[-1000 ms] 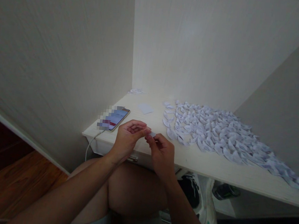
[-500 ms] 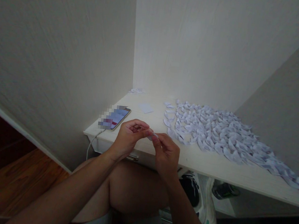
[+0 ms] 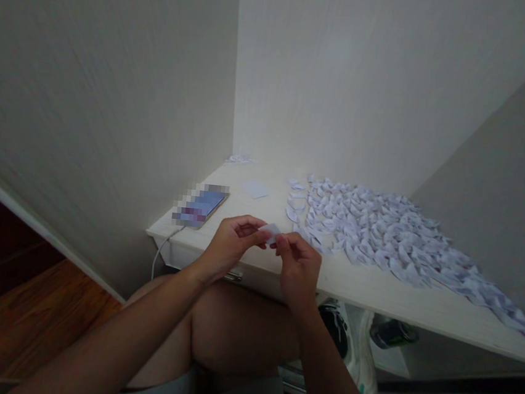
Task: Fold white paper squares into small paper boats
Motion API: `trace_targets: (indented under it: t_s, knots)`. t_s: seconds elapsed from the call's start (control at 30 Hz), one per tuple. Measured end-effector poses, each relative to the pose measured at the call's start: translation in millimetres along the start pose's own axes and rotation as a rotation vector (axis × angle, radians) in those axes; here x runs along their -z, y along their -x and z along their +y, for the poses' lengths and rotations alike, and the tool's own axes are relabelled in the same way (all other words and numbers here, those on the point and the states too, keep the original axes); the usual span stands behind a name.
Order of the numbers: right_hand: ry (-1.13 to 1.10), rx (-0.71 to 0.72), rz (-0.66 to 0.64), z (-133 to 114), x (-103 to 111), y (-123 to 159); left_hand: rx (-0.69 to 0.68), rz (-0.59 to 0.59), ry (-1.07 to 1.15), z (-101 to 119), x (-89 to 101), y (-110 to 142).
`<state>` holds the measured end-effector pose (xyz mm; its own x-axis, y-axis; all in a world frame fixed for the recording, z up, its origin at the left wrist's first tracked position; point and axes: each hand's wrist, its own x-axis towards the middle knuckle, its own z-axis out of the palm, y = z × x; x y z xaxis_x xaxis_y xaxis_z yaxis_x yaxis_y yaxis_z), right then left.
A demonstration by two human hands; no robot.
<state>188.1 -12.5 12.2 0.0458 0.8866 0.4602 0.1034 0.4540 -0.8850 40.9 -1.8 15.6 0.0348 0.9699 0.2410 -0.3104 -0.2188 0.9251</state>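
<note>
Between my two hands is a small piece of white paper point(image 3: 270, 230), held just above the front edge of the white desk point(image 3: 256, 258). My left hand point(image 3: 235, 241) pinches its left side between thumb and fingers. On the right side, the thumb and fingertips of my right hand point(image 3: 300, 264) are closed on the same piece. Fingers cover part of the paper, so its full shape is hidden. Beyond my hands lies a flat white paper square point(image 3: 255, 189). To the right spreads a large heap of curled white paper pieces point(image 3: 371, 226).
A phone point(image 3: 203, 207) with a white cable point(image 3: 162, 250) lies at the desk's left side. Thin white scraps point(image 3: 239, 159) sit in the back corner. Walls enclose the desk. Below it are a drawer handle point(image 3: 233, 276), a white shoe point(image 3: 365, 362) and a dark container point(image 3: 393, 333).
The paper between my hands now shows more of its flat face. My right hand has shifted slightly right, and the fingertips of both hands are a bit farther apart.
</note>
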Motion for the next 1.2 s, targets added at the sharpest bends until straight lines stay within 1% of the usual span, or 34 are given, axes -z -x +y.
trace_targets:
  t_s: [0.13, 0.23, 0.3, 0.37, 0.43, 0.5, 0.6, 0.7, 0.77, 0.83, 0.9, 1.0, 1.1, 1.2]
  knots:
    - [-0.024, -0.035, -0.059, 3, 3, -3, -0.013, 0.01, -0.125, 6, 1.3, 0]
    - [0.028, -0.009, -0.101, 2, 7, -5, -0.015, -0.041, -0.219, 6, 3.2, 0]
    - [0.039, -0.015, -0.083, 3, 8, -6, -0.003, -0.089, -0.254, 4, 2.6, 0]
    - [0.012, -0.042, -0.039, 6, 7, -7, 0.009, -0.126, -0.273, 0, 0.2, 1]
    - [-0.029, -0.06, -0.01, 9, 4, -6, 0.016, -0.13, -0.293, -3, -2.4, 1]
    - [-0.069, -0.076, 0.005, 11, 2, -6, 0.013, -0.11, -0.336, -3, -3.5, 0]
    - [-0.084, -0.109, -0.033, 11, 3, -7, 0.003, -0.102, -0.433, -2, -1.5, 0]
    - [-0.057, -0.116, -0.088, 9, 7, -9, 0.012, -0.128, -0.485, -3, 0.9, 0]
    - [-0.05, -0.108, -0.072, 10, 8, -11, 0.006, -0.138, -0.517, -4, 0.9, 1]
    - [-0.06, -0.119, -0.04, 13, 9, -12, -0.012, -0.123, -0.551, -6, -0.1, 2]
    - [-0.077, -0.145, -0.032, 17, 9, -14, -0.015, -0.11, -0.544, -9, -1.4, 3]
    - [-0.084, -0.18, -0.067, 22, 9, -18, -0.006, -0.107, -0.428, -13, -2.4, 2]
    - [-0.064, -0.191, -0.098, 25, 11, -21, -0.06, -0.035, -0.268, -15, -2.7, 2]
    - [-0.061, -0.178, -0.125, 26, 13, -22, -0.095, 0.003, -0.219, -14, -2.8, 1]
